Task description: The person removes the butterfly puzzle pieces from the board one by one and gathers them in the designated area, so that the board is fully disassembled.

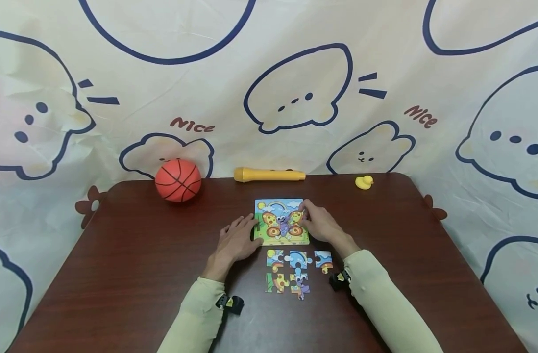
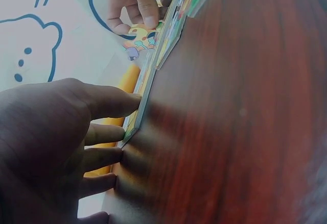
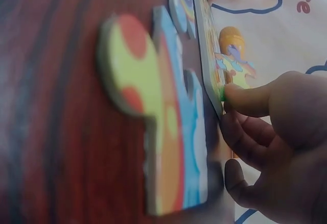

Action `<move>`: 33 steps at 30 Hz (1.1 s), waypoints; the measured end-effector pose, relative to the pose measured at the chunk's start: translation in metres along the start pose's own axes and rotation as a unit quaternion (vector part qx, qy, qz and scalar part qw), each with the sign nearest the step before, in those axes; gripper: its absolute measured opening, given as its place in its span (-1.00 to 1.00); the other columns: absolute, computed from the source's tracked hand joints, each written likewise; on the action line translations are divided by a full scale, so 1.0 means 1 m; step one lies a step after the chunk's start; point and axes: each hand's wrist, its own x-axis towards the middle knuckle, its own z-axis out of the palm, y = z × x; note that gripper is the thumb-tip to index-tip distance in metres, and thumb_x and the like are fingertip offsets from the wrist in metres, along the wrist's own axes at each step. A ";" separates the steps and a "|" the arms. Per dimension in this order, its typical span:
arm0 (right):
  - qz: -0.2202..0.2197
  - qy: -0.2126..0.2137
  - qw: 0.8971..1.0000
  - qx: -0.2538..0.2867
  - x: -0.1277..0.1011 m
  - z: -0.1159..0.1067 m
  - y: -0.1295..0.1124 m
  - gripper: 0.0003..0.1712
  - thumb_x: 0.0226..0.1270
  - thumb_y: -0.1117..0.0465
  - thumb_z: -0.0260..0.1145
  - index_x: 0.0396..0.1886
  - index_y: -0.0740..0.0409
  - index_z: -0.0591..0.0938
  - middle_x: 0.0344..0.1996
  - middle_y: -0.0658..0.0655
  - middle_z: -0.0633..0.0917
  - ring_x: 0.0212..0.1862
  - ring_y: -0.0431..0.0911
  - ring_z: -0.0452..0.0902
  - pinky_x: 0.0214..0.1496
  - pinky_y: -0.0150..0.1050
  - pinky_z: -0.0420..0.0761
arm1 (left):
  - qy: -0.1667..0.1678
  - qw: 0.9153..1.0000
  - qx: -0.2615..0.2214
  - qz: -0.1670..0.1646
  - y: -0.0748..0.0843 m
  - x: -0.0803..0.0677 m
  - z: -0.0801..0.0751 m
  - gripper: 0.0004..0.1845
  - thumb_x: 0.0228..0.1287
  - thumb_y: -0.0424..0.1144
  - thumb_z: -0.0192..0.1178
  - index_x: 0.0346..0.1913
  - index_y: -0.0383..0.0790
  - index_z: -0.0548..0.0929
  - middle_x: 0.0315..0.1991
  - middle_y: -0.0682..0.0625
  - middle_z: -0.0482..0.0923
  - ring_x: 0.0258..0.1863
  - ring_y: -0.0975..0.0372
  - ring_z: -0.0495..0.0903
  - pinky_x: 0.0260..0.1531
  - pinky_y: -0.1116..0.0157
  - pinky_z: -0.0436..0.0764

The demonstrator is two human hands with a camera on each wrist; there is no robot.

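Observation:
A jigsaw board with a butterfly, sun and rainbow picture lies flat on the table. My left hand rests at its left side, fingers extended and thumb by the lower left corner. At the right side, my right hand pinches a puzzle piece between thumb and fingers, raised over the board in the left wrist view. Nearer me lie several loose pieces: a sun piece and a rainbow piece joined to a purple butterfly piece, a yellow wing piece, and a corner piece.
Along the far edge of the dark wooden table are a red basketball, a yellow toy microphone and a yellow rubber duck. Behind them hangs a printed cloth.

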 end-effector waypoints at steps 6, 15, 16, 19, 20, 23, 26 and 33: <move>-0.007 0.003 1.000 0.008 0.001 -0.001 0.003 -0.80 0.43 0.21 0.20 -0.06 -0.08 0.39 -0.34 0.03 0.50 -0.29 -0.09 0.45 -0.23 -0.23 0.42 | -0.004 1.000 0.001 -0.004 0.000 0.001 0.000 -0.32 0.28 0.08 0.16 0.44 0.01 0.32 0.54 0.03 0.08 0.54 0.03 0.00 0.41 -0.17 0.01; -0.010 0.027 0.999 0.020 -0.006 -0.006 0.001 -0.79 0.43 0.20 0.19 -0.02 -0.05 0.41 -0.30 0.03 0.54 -0.25 -0.08 0.46 -0.17 -0.21 0.44 | -0.003 1.000 0.006 -0.002 -0.001 0.001 0.000 -0.33 0.28 0.08 0.16 0.43 0.02 0.32 0.54 0.05 0.08 0.54 0.04 0.00 0.41 -0.17 0.02; -0.012 0.031 0.999 0.023 -0.009 -0.007 0.002 -0.79 0.43 0.20 0.19 -0.02 -0.05 0.41 -0.30 0.03 0.54 -0.26 -0.08 0.46 -0.17 -0.20 0.45 | -0.004 1.000 0.006 -0.002 -0.001 0.001 0.000 -0.33 0.28 0.08 0.15 0.43 0.03 0.32 0.54 0.05 0.08 0.54 0.04 0.00 0.41 -0.17 0.02; -0.014 0.041 0.998 0.034 -0.017 -0.010 0.004 -0.80 0.42 0.20 0.20 -0.03 -0.03 0.42 -0.32 0.03 0.55 -0.29 -0.08 0.45 -0.20 -0.21 0.44 | -0.005 1.000 0.008 0.001 -0.001 0.001 0.000 -0.33 0.29 0.08 0.15 0.43 0.02 0.32 0.54 0.04 0.08 0.54 0.04 0.00 0.41 -0.17 0.02; -0.014 0.044 0.998 0.038 -0.019 -0.011 0.005 -0.80 0.42 0.19 0.20 -0.03 -0.03 0.43 -0.32 0.03 0.54 -0.29 -0.08 0.45 -0.22 -0.21 0.44 | -0.005 1.000 0.008 0.003 -0.001 0.001 0.000 -0.32 0.29 0.09 0.16 0.43 0.01 0.32 0.54 0.03 0.08 0.54 0.03 0.00 0.40 -0.17 0.03; -0.016 0.051 0.998 0.041 -0.028 -0.013 0.008 -0.82 0.42 0.18 0.20 -0.05 -0.04 0.43 -0.34 0.03 0.54 -0.32 -0.09 0.44 -0.26 -0.22 0.43 | -0.006 1.000 0.013 0.006 -0.001 0.000 0.000 -0.30 0.27 0.12 0.17 0.43 0.01 0.32 0.54 0.03 0.08 0.53 0.02 0.01 0.40 -0.18 0.04; -0.017 0.055 0.998 0.034 -0.035 -0.016 0.010 -0.83 0.42 0.18 0.20 -0.06 -0.04 0.44 -0.35 0.02 0.53 -0.33 -0.10 0.43 -0.27 -0.23 0.43 | -0.007 1.000 0.015 0.009 -0.001 0.000 -0.001 -0.28 0.24 0.15 0.19 0.43 0.01 0.33 0.54 0.02 0.09 0.53 0.02 0.01 0.39 -0.18 0.05; -0.013 0.045 0.999 0.017 -0.051 -0.020 0.014 -0.84 0.39 0.17 0.23 -0.10 -0.05 0.45 -0.38 0.02 0.52 -0.36 -0.12 0.43 -0.29 -0.24 0.43 | -0.003 1.000 0.013 0.010 0.000 -0.001 -0.002 -0.26 0.22 0.17 0.22 0.42 -0.01 0.33 0.53 0.00 0.10 0.53 0.00 0.01 0.38 -0.19 0.06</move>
